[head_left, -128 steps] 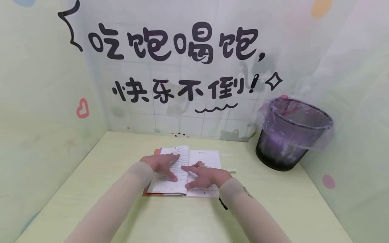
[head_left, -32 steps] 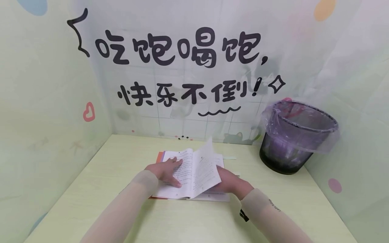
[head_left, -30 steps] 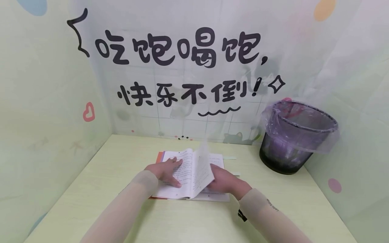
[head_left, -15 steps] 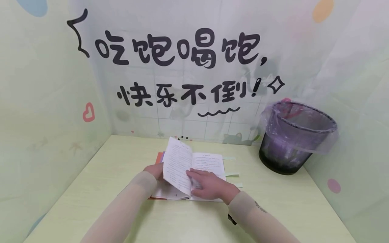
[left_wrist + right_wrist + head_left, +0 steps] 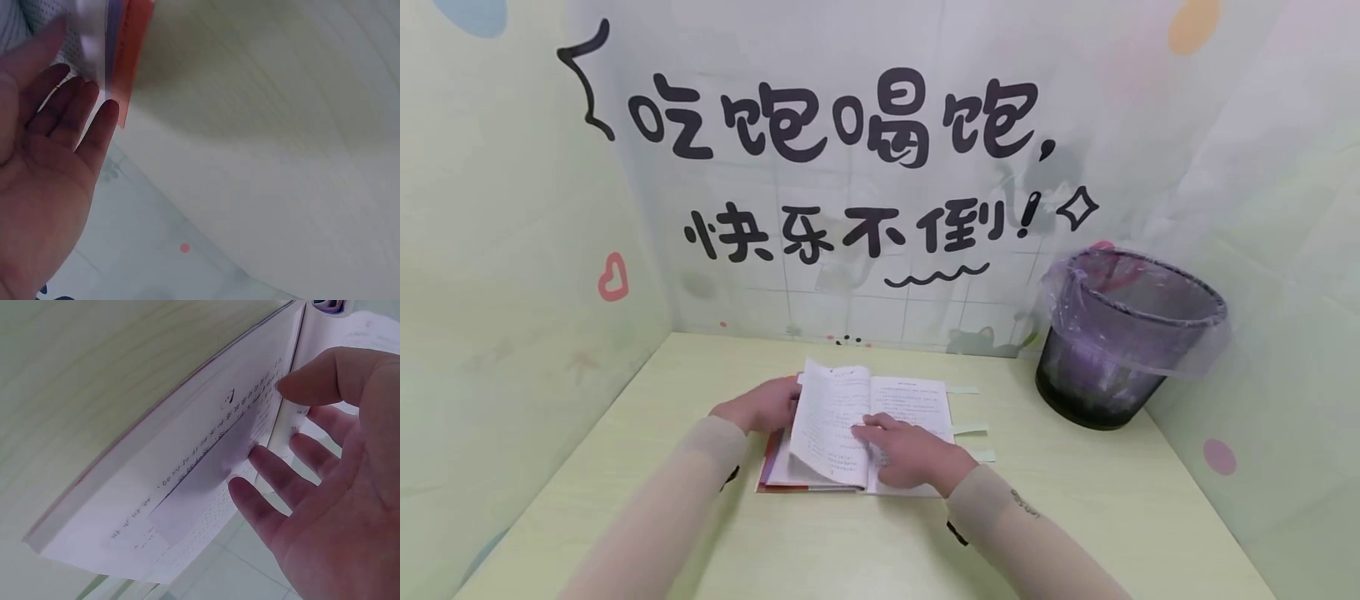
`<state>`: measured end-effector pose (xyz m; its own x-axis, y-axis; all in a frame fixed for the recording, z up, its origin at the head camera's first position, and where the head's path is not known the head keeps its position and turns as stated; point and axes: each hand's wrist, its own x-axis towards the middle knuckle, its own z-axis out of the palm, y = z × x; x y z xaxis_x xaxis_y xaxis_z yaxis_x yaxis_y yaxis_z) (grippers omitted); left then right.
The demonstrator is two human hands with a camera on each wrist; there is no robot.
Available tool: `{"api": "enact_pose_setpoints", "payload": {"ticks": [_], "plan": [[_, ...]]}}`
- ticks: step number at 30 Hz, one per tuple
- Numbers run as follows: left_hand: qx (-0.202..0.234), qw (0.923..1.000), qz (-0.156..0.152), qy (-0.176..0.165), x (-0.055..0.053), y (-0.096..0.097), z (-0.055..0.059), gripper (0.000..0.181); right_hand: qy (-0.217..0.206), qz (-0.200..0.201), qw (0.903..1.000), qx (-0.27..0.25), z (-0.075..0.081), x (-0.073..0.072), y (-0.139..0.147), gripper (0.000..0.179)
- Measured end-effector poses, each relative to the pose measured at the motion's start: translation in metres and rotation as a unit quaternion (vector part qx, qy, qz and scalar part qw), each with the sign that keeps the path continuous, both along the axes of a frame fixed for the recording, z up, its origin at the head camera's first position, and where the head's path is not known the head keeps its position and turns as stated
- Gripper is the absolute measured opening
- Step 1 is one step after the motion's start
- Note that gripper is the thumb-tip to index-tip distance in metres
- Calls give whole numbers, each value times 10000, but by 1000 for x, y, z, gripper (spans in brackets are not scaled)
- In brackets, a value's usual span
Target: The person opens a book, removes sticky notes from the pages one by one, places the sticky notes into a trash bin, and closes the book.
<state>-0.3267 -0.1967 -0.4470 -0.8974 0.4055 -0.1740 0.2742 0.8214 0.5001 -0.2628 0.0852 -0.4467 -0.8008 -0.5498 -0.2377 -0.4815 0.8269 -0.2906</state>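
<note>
An open book [image 5: 917, 398] lies on the table, its orange cover edge [image 5: 131, 53] showing at the left. On the left side a loose leaf [image 5: 827, 425] stands slightly raised, its outer edge curling up. My left hand [image 5: 766, 406] is at the book's left edge, fingers extended; in the left wrist view its fingertips [image 5: 107, 112] are right at the cover edge. My right hand [image 5: 913, 454] is over the right page near the spine, fingers pointing left and loosely spread. In the right wrist view a pale lilac rectangle [image 5: 200, 487] lies on that page beside the fingertips.
Several pale green tabs [image 5: 972, 429] stick out from the book's right edge. A dark bin [image 5: 1097, 367] with a purple liner stands at the back right of the table [image 5: 820, 550]. Printed wall sheets [image 5: 850, 292] enclose the back and both sides.
The leaf that my right hand was turning has gone over to the left and lowered. My right hand has come to the spine; my left hand has drawn out leftward from behind the leaf.
</note>
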Motion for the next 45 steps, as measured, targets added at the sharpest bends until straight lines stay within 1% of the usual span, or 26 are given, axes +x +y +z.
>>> {"api": "enact_pose_setpoints", "payload": {"ticks": [3,5,7,8,10,12,14,18,22,25,29,33,37,41,45], "plan": [[-282,9978,433,406,-5,-9,7,39,56,-28,9999,78,1,1,-3,77],[-350,9954,663,596,-6,-11,13,44,72,-30,9999,125,1,1,-4,78],[-336,9936,786,731,-8,-9,17,46,54,-32,9999,153,2,0,-5,78],[-325,9934,774,788,-9,-7,19,47,42,-39,9998,171,2,-1,-6,78],[-252,9940,707,792,-10,-2,21,47,12,-50,9998,194,2,-3,-6,78],[-208,9958,540,714,-10,5,21,49,-14,-63,9998,210,1,-4,-7,77],[-173,9978,351,537,-8,14,20,55,-22,-65,9998,212,0,-4,-7,77],[-141,9998,-76,148,0,32,16,83,-10,-36,9999,158,0,-4,-7,78],[-270,9990,-309,-201,10,47,13,104,78,55,9999,122,0,-5,-7,79],[-365,9978,-284,-465,16,54,13,113,142,111,9997,143,1,-6,-7,78],[-495,9968,-225,-592,20,58,16,120,164,86,9996,197,1,-5,-8,79],[-648,9956,-190,-651,19,61,15,122,152,3,9995,263,0,-3,-9,83],[-744,9947,-111,-694,17,63,11,121,255,4,9992,324,-3,-3,-8,84],[-739,9944,-80,-751,15,66,8,120,383,102,9986,344,-7,-3,-4,85],[-712,9943,-106,-786,17,70,9,118,360,219,9989,221,-8,-4,3,85]]}}
